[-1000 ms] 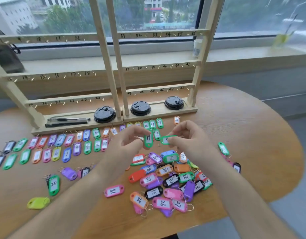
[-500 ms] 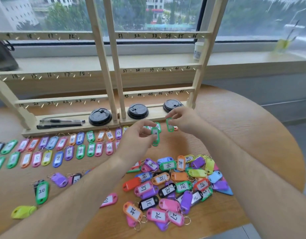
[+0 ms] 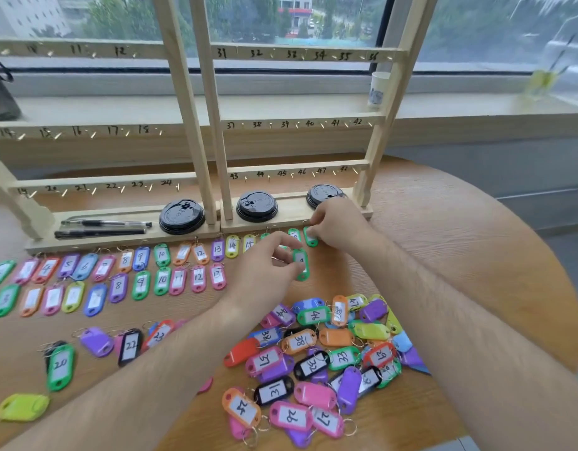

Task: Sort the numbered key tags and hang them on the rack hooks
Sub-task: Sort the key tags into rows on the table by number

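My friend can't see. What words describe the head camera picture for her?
Two hands sort numbered key tags on a wooden table: the right hand sets a green tag at the end of a neat row, the left hand pinches another green tag. A jumbled pile lies nearer; a wooden hook rack stands behind.

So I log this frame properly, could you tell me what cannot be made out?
Head view:
- Number on the row-end green tag: covered by fingers of the right hand.
- Number on the lower green tag: blurred, partly covered by the left hand.
- Labels on far-left sorted tags: blurred white.
- Numbers on top-left rack rail: cut by left edge.
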